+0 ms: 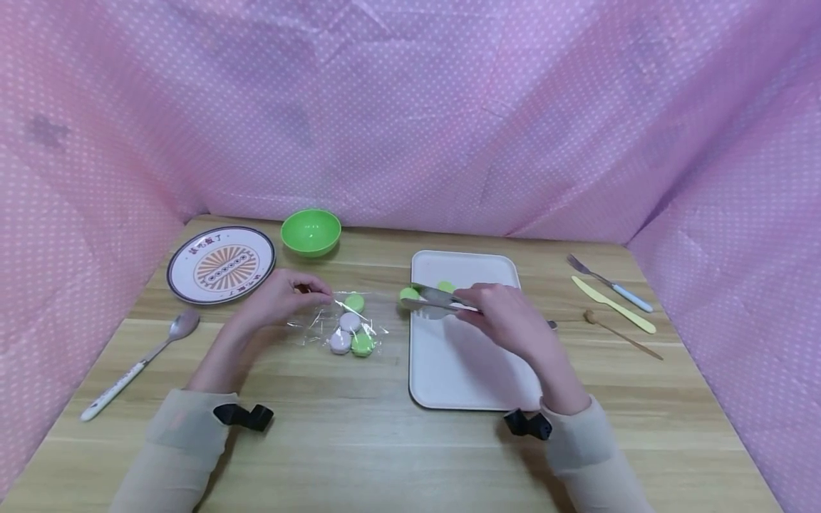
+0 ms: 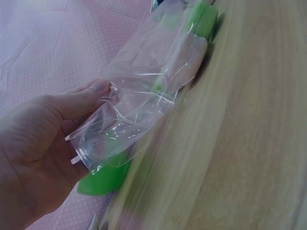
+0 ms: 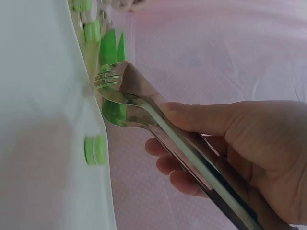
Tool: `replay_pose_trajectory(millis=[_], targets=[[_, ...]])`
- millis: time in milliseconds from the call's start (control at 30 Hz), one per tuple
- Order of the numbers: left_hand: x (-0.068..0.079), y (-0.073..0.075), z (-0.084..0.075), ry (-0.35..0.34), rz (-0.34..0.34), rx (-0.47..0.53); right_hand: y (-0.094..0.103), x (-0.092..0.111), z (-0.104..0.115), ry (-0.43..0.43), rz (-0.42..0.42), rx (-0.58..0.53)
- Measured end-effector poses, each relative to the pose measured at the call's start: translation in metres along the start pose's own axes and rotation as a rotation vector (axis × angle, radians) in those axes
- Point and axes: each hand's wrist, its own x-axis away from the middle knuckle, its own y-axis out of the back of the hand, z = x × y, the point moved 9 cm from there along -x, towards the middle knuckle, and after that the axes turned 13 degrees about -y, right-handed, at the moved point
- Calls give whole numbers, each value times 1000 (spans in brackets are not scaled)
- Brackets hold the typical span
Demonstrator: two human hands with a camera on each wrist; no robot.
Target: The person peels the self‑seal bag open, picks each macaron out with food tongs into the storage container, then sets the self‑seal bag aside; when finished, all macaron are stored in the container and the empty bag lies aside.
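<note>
My left hand (image 1: 282, 296) pinches the edge of a clear plastic bag (image 2: 129, 115) between thumb and fingers. Inside the bag are green macarons (image 1: 362, 345) and pale purple macarons (image 1: 349, 322), lying on the table. In my right hand (image 1: 503, 313) are metal tongs (image 3: 177, 139), one tip of which has fork-like tines. A green macaron (image 1: 408, 294) shows at the tong tips, over the left edge of a white tray (image 1: 474, 370). Another green macaron (image 3: 96, 150) sits on the tray, toward its far end.
A green bowl (image 1: 311, 231) and a white patterned plate (image 1: 250, 246) stand at the back left, with a spoon (image 1: 147, 356) in front. To the right lie a fork (image 1: 609, 281), a yellow knife (image 1: 612, 305) and a thin wooden honey dipper (image 1: 622, 333). Pink dotted cloth (image 1: 410, 142) surrounds the table.
</note>
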Motion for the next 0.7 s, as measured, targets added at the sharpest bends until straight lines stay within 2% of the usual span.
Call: replay_pose_trajectory(millis=[267,467,567,700], targets=[[0,-2,1,24,1,0,20,19,-58,-64,-33,-63],[0,-3,1,16,1,-15,27,31,-97,-164,-54,-24],[0,-2,2,13,-7,-26,26,34,-109,-201,-49,-3],[0,-2,3,21,-10,-29,23,35,-114,-193,-39,-4]])
